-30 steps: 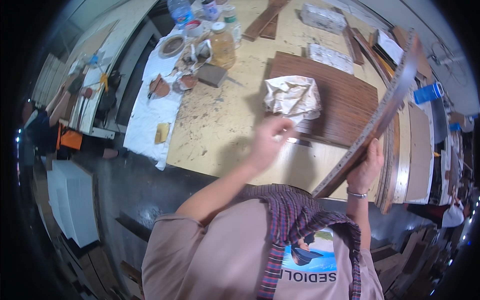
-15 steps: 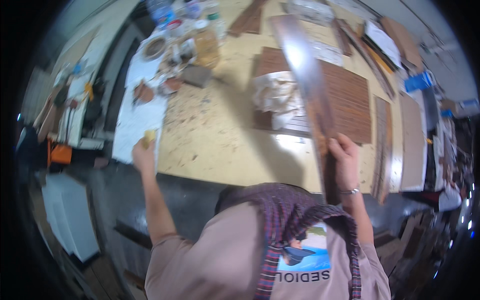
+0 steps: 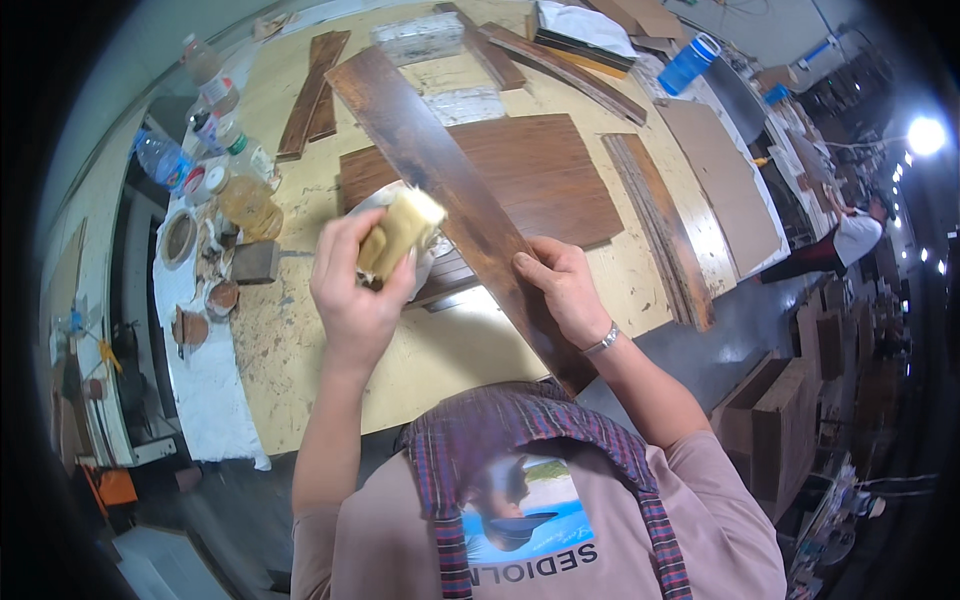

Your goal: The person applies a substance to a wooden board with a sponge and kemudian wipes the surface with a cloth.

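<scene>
Wooden board (image 3: pixel 430 165) angles between my left hand (image 3: pixel 353 290), which pinches a likely soft sponge (image 3: pixel 400 235), and right hand (image 3: pixel 565 290), which pinches the board's edge. I judge it stiff, fairly light; hold by long edges.

Shirt (image 3: pixel 385 540): dusty pink-beige, short sleeves (image 3: pixel 715 480). Chest print (image 3: pixel 560 505): blue, sandy and green, with dark cap shape; black lettering (image 3: pixel 545 566) along one edge. Checked cloth (image 3: pixel 590 425) across front: purple, blue, red, two matching straps (image 3: pixel 660 535). Silver-coloured band (image 3: pixel 602 341), right wrist (image 3: pixel 624 352).
</scene>
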{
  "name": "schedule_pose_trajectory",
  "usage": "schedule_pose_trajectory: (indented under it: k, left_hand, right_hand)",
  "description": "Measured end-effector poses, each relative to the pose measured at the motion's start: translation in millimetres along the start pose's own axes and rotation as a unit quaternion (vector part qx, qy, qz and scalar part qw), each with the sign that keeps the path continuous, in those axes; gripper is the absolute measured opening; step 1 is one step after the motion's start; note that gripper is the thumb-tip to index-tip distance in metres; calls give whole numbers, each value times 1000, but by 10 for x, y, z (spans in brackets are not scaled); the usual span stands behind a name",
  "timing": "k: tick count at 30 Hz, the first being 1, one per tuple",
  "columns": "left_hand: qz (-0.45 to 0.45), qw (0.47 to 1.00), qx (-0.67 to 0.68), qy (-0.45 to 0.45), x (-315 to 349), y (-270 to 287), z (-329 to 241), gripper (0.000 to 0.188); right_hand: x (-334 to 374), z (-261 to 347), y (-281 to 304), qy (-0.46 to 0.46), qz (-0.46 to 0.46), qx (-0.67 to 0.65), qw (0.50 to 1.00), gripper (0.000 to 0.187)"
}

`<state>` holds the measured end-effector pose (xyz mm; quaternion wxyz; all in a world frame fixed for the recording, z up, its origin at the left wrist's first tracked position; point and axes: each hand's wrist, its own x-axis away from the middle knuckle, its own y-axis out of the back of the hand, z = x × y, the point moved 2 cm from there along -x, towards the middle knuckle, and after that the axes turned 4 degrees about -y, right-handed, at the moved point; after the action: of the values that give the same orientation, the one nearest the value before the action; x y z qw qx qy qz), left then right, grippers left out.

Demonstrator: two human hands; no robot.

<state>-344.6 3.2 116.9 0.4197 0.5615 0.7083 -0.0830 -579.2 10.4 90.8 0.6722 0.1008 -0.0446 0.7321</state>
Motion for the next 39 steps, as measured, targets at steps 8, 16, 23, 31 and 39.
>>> schedule_pose_trajectory:
  k: [8, 16, 23, 31, 39]
  left_hand:
    - [126, 988, 5, -92, 396, -483, -347, 38]
    - [37, 995, -46, -84, -299, -502, -237, 34]
    - [220, 966, 24, -137, 554, -640, -529, 43]
    - [140, 978, -1, -153, 19, -624, -478, 42]
    - [281, 947, -12, -155, 762, -487, -369, 42]
  right_hand:
    - [7, 69, 229, 18, -35, -28, 999, 22]
    - [-116, 89, 317, 0, -65, -46, 997, 21]
    - [-373, 324, 384, 24, -94, -153, 983, 15]
    - [-641, 510, 565, 73, -202, -195, 957, 19]
    - [-831, 415, 753, 104, -216, -268, 933, 18]
